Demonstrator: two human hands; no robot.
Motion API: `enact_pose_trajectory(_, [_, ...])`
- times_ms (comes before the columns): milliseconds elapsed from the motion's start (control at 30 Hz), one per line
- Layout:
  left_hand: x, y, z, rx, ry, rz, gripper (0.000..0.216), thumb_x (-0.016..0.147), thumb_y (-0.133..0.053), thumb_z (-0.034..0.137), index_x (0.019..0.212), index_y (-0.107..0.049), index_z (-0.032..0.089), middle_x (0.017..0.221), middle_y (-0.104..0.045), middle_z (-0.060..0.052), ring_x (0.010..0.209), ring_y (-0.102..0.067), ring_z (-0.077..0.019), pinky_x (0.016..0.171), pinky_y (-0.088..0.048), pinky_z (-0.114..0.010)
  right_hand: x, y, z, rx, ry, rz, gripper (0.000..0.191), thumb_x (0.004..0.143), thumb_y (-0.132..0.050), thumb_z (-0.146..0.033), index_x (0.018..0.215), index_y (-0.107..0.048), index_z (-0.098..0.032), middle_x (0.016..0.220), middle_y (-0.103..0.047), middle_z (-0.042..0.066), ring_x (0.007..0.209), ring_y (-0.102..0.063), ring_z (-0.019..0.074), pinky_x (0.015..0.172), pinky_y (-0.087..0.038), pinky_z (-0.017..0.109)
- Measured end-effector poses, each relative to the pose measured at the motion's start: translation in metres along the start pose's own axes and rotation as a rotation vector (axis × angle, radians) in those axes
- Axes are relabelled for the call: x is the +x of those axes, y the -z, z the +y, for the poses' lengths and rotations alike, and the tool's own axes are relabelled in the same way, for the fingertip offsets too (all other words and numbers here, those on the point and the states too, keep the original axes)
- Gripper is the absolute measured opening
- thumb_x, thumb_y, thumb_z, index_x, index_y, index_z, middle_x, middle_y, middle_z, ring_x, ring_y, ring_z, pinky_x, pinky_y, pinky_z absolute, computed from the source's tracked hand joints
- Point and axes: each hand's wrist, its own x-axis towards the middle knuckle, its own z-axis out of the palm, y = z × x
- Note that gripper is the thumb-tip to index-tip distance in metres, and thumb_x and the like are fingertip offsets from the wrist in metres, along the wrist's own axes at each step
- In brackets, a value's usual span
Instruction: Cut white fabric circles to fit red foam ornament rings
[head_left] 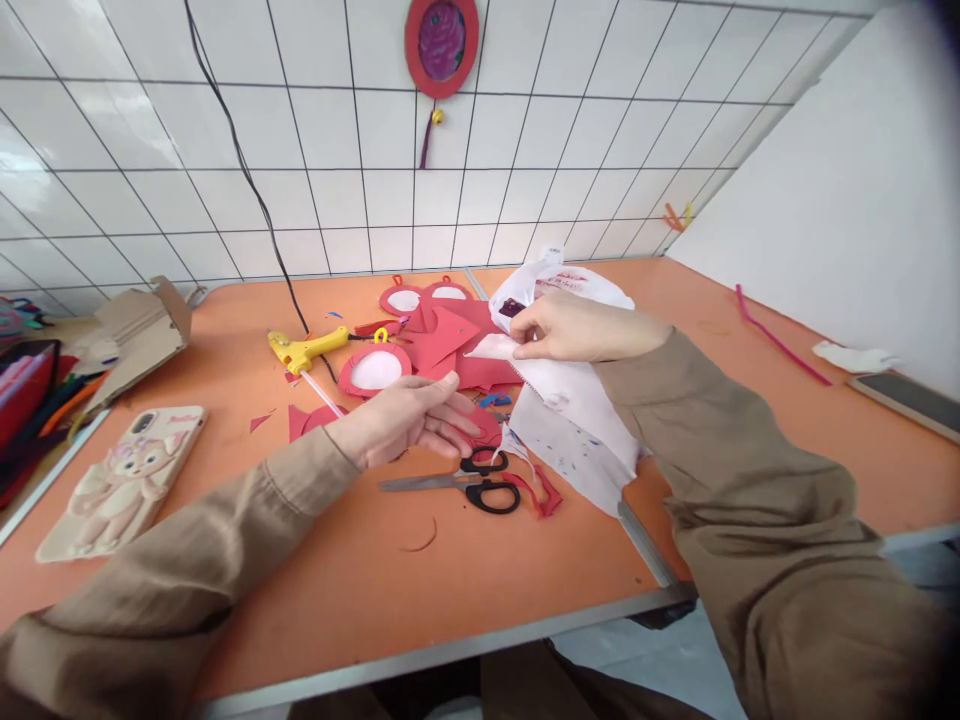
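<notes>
My right hand (pixel 564 328) is closed in a pinch on the edge of a white sheet (pixel 577 400) that lies over the red foam pieces (pixel 450 345). My left hand (pixel 416 418) hovers with fingers stretched out and holds nothing, just above black-handled scissors (pixel 465 485). Red round frames with white centres (pixel 375 368) lie behind my left hand. A white plastic bag (pixel 559 282) sits behind my right hand.
A yellow glue gun (pixel 304 350) with a black cable lies at the back left. A phone in a cartoon case (pixel 124 480) rests at the left, with torn cardboard (pixel 139 335) behind it. Red offcuts (pixel 541 495) lie beside the scissors. A pink strip (pixel 776 340) lies right.
</notes>
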Motion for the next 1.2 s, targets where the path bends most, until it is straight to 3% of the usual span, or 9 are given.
enact_pose_trajectory(167, [0.004,-0.006,-0.011,-0.165,0.059,-0.059,0.057,0.086,-0.052,0.062,0.093,-0.069,0.009,0.091,-0.074,-0.017,0.076,-0.072,-0.0230,0.069,-0.056,-0.031,-0.007,0.004,-0.007,0.038,0.012,0.065,0.027,0.084,-0.051,-0.021,0.059,-0.044,-0.018,0.059,-0.046,-0.002,0.059,-0.040,0.0101,0.062,-0.028,0.030])
enact_pose_trajectory(333, [0.009,-0.005,-0.012,-0.295,0.102,-0.011,0.057,0.090,-0.045,0.059,0.093,-0.069,0.008,0.097,-0.073,-0.020,0.085,-0.071,-0.0241,0.075,-0.056,-0.031,-0.010,0.002,-0.027,0.126,0.168,-0.171,0.023,0.081,-0.057,-0.020,0.060,-0.052,-0.017,0.057,-0.050,-0.004,0.055,-0.041,0.0089,0.058,-0.030,0.026])
enact_pose_trajectory(500, [0.013,-0.004,-0.020,-0.266,0.050,0.017,0.007,0.083,-0.063,0.011,0.084,-0.070,0.009,0.083,-0.074,-0.012,0.071,-0.071,-0.0149,0.070,-0.056,-0.022,-0.015,-0.002,-0.046,0.109,0.258,-0.268,0.009,0.081,-0.061,-0.020,0.081,-0.070,-0.017,0.072,-0.064,-0.001,0.064,-0.053,0.0106,0.060,-0.034,0.025])
enact_pose_trajectory(567, [0.015,-0.003,-0.024,-0.247,0.015,0.012,0.010,0.077,-0.066,0.003,0.084,-0.070,0.008,0.084,-0.074,-0.012,0.068,-0.070,-0.0133,0.069,-0.056,-0.023,-0.019,-0.002,-0.049,0.089,0.247,-0.245,0.012,0.083,-0.059,-0.022,0.083,-0.070,-0.018,0.074,-0.066,0.000,0.065,-0.054,0.0114,0.060,-0.034,0.025])
enact_pose_trajectory(667, [0.015,-0.001,-0.026,-0.220,-0.024,0.018,0.014,0.073,-0.072,0.005,0.087,-0.071,0.008,0.087,-0.073,-0.012,0.069,-0.070,-0.0145,0.070,-0.057,-0.026,-0.021,-0.003,-0.051,0.044,0.216,-0.180,0.017,0.087,-0.054,-0.022,0.080,-0.069,-0.018,0.074,-0.067,0.001,0.066,-0.055,0.0130,0.060,-0.033,0.026])
enact_pose_trajectory(833, [0.014,-0.002,-0.027,-0.159,-0.092,0.053,0.021,0.070,-0.075,0.007,0.090,-0.071,0.009,0.089,-0.073,-0.010,0.073,-0.070,-0.0160,0.071,-0.057,-0.028,-0.018,-0.009,-0.054,-0.005,0.250,-0.053,0.016,0.088,-0.053,-0.021,0.092,-0.068,-0.018,0.091,-0.067,0.005,0.073,-0.056,0.0158,0.062,-0.032,0.028])
enact_pose_trajectory(900, [0.014,-0.003,-0.026,-0.167,-0.107,0.066,0.017,0.069,-0.074,0.005,0.086,-0.070,0.009,0.085,-0.071,-0.009,0.070,-0.069,-0.0148,0.070,-0.057,-0.028,-0.019,-0.010,-0.057,-0.035,0.252,-0.076,0.015,0.086,-0.058,-0.023,0.098,-0.066,-0.018,0.095,-0.064,0.006,0.072,-0.055,0.0155,0.060,-0.031,0.027])
enact_pose_trajectory(1033, [0.014,-0.003,-0.024,-0.214,-0.092,0.076,0.010,0.070,-0.068,0.002,0.078,-0.067,0.009,0.077,-0.069,-0.006,0.062,-0.067,-0.0121,0.065,-0.056,-0.025,-0.022,-0.015,-0.065,-0.109,0.245,-0.167,0.039,0.077,-0.071,-0.027,0.112,-0.058,-0.016,0.104,-0.059,0.008,0.073,-0.054,0.0165,0.056,-0.029,0.026])
enact_pose_trajectory(1200, [0.013,-0.002,-0.023,-0.210,-0.061,0.070,0.013,0.072,-0.063,0.002,0.082,-0.067,0.009,0.078,-0.070,-0.009,0.062,-0.067,-0.0125,0.063,-0.055,-0.023,-0.016,-0.018,-0.067,-0.033,0.246,-0.184,0.015,0.083,-0.063,-0.028,0.090,-0.060,-0.015,0.104,-0.059,0.009,0.082,-0.056,0.0188,0.062,-0.035,0.027])
